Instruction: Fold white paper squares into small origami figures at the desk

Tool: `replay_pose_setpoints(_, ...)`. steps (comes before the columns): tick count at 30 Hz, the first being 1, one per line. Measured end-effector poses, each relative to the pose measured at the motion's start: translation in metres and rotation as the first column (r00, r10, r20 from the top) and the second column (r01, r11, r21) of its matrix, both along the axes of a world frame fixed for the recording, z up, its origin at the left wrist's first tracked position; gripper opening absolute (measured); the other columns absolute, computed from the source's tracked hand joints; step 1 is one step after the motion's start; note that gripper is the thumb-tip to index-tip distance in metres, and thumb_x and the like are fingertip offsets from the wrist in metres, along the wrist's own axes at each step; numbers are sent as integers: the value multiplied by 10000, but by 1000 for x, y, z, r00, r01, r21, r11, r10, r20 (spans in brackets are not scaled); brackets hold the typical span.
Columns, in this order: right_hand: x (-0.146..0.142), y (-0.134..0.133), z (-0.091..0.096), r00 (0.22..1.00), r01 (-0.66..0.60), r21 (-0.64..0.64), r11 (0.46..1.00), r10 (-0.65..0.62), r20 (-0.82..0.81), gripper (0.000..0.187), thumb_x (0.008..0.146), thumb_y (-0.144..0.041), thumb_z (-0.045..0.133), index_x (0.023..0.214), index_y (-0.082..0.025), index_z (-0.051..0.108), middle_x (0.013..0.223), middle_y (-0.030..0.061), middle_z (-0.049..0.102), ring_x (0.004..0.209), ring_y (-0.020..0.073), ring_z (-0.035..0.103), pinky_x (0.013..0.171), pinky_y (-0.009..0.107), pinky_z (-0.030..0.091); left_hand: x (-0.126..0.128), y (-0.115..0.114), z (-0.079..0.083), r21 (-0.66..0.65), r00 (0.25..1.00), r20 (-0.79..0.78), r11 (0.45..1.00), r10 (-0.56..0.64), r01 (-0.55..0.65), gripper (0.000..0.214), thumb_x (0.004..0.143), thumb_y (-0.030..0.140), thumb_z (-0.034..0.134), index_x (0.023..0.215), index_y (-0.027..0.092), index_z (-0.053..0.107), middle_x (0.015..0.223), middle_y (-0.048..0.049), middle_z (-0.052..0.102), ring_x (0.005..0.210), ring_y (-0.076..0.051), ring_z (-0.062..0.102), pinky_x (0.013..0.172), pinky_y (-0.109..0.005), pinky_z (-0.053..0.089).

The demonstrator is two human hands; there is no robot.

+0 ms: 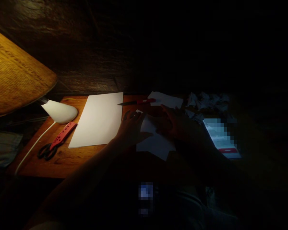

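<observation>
A white piece of paper (156,145) with angled, folded-looking edges lies on the wooden table in front of me. My left hand (133,129) rests on its left side, fingers stretched and apart. On the paper's right side is my right hand (177,126), in deep shadow; its fingers look spread, with the thumb apart from them. Both hands touch the paper, and neither grips it. Just beyond them lies a knife (146,101) with a red handle, its blade pointing left. The knife's handle end reaches another white paper (168,99).
Large white sheets (99,123) lie left of my hands. Further left are black-handled scissors (62,135) in a red cover, a lamp base (60,111), its yellow shade (19,76) and a white cable (35,147). Folded paper pieces (210,101) and a lit screen (218,135) lie right.
</observation>
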State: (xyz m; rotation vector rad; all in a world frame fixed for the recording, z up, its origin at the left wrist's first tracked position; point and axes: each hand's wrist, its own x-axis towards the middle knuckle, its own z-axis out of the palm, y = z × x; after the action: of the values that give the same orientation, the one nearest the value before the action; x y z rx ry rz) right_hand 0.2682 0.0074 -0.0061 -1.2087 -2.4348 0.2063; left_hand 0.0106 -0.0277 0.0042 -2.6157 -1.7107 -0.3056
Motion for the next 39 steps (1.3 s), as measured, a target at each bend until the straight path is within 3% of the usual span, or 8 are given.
replay_pose_setpoints(6,-8,-7,10,998,65,-3,998,-65,26,1094,765,-508,938,1651,-174,390,1470,229,678,1355,455,645,1253,695,388,-1,-3,4,11,999,-33,999,37,-37,899,840,653,805,1532,145,535,1434,-216,686,1382,-429,596,1264,-637,331)
replay_pose_setpoints(11,-10,-15,22,989,131,-33,991,-129,67,1031,797,-442,926,1642,-131,423,1510,250,646,1367,463,625,1176,637,482,0,-7,9,9,995,-48,996,84,-84,881,856,661,780,1530,143,548,1500,-239,649,1401,-455,583,1273,-671,301)
replay_pose_setpoints(18,-12,-19,34,985,150,-77,986,-142,101,975,815,-422,915,1623,-133,451,1503,250,652,1351,460,628,1125,618,510,-2,-12,10,20,994,-77,997,75,-74,807,890,667,738,1485,142,589,1470,-223,670,1397,-441,594,1302,-673,268)
replay_pose_setpoints(23,-12,-18,30,990,101,-47,994,-96,100,889,842,-364,876,1594,-134,462,1545,221,631,1376,423,624,1193,597,464,3,-10,3,51,995,-51,995,-80,83,729,952,469,694,1558,115,496,1480,-225,648,1447,-413,554,1319,-675,254)
replay_pose_setpoints(26,-10,-16,24,991,83,-1,997,-83,102,850,866,-339,834,1596,-132,451,1548,225,621,1393,411,617,1248,621,402,10,-8,0,-22,977,-3,977,-214,213,656,943,280,634,1556,103,479,1500,-204,634,1404,-371,576,1258,-602,403)
replay_pose_setpoints(28,-9,-15,19,993,67,16,998,-68,92,829,888,-345,800,1607,-149,436,1535,218,626,1400,405,613,1280,647,349,14,-7,-1,-72,973,18,971,-228,229,586,908,225,622,1476,96,548,1500,-212,620,1359,-368,589,1168,-556,502)
replay_pose_setpoints(33,-13,-12,8,1000,-13,27,1000,13,1,929,861,-373,806,1662,-219,362,1594,180,565,1481,393,530,1327,662,266,15,-3,-4,-91,969,35,965,-243,245,460,884,225,616,1324,94,629,1453,-225,613,1330,-375,583,1118,-549,541)
replay_pose_setpoints(39,-27,-7,-1,973,-186,-12,982,182,-143,949,867,-441,787,1663,-176,344,1642,222,507,1549,390,439,1269,659,363,13,-1,-12,-45,964,46,963,-262,264,449,940,233,559,1358,77,607,1457,-249,612,1354,-387,570,1137,-569,526)
